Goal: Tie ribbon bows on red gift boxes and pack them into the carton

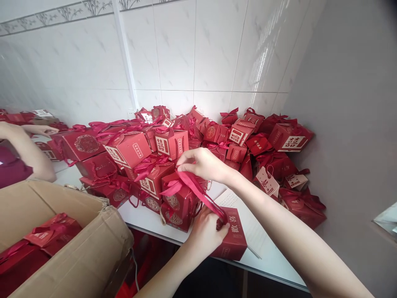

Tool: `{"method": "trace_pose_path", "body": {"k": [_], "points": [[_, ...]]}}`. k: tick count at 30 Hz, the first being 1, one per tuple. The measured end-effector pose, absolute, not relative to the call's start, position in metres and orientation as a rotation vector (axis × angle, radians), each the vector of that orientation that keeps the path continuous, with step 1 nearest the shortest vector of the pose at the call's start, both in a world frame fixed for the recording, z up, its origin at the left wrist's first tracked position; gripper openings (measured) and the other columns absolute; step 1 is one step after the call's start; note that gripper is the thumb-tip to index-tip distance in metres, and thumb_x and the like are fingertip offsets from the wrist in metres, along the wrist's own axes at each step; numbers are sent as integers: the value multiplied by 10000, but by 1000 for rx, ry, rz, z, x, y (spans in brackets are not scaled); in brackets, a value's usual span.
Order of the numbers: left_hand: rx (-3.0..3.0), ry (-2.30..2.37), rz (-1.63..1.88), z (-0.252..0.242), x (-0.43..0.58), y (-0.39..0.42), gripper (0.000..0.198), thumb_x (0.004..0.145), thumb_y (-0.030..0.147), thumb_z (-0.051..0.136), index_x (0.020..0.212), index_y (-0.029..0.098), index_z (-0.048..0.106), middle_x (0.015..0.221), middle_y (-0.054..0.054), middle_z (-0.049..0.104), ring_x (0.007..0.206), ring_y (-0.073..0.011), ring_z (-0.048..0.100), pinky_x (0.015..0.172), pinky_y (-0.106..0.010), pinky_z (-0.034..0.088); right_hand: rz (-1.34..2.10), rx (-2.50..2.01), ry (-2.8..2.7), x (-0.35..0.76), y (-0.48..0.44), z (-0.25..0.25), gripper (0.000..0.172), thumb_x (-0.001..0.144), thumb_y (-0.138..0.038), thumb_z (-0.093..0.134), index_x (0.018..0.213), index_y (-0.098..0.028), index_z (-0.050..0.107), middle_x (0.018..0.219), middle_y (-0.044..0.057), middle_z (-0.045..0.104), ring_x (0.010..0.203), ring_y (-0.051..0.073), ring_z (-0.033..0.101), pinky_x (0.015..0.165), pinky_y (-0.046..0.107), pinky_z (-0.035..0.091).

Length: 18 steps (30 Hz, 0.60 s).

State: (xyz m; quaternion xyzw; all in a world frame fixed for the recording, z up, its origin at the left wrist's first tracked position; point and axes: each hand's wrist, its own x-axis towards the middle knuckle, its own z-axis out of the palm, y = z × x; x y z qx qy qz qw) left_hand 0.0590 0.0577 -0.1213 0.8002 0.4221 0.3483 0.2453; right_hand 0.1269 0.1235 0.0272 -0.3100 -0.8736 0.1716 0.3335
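A small red gift box (233,234) with gold characters lies at the table's front edge. My left hand (206,231) is closed at its top, with thumb and fingers pinching the base of a red ribbon. That ribbon (198,191) runs taut up and to the left from the box. Its upper end is pinched between the thumb and fingertips of my right hand (203,165), raised in front of the piled boxes. The left fingertips are partly hidden behind the hand and ribbon.
Many red gift boxes (125,149) with bows are heaped along the tiled wall. An open cardboard carton (93,231) holding more stands at lower left. Written paper (248,219) and a thin stick (254,251) lie beside my box. Another person's arm (35,153) reaches in at left.
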Motion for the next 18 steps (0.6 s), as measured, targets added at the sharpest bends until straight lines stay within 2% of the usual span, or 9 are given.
{"method": "trace_pose_path", "body": {"k": [5,11,18], "points": [[2193,1129,965,-121,59,57,62,754,164,584,797,171,628,933,-67,639,981,-245,560,872,-389,489,409,-797,-2025,149,110,34,77,780,-210,646,770,-142,681,789,14,713,729,117,636,709,233,459],[2188,1108,959,-122,57,59,62,768,162,567,708,178,573,912,-49,621,931,-215,560,859,-378,486,375,-846,-1646,181,82,34,85,722,-239,701,766,-169,680,725,3,700,649,126,640,617,242,500],[2187,1047,1033,-121,56,61,184,754,144,567,621,194,451,884,-28,643,936,-206,580,846,-367,486,170,-892,-1310,219,56,23,315,670,-245,755,972,-217,672,646,-39,638,572,101,576,537,222,489]]}}
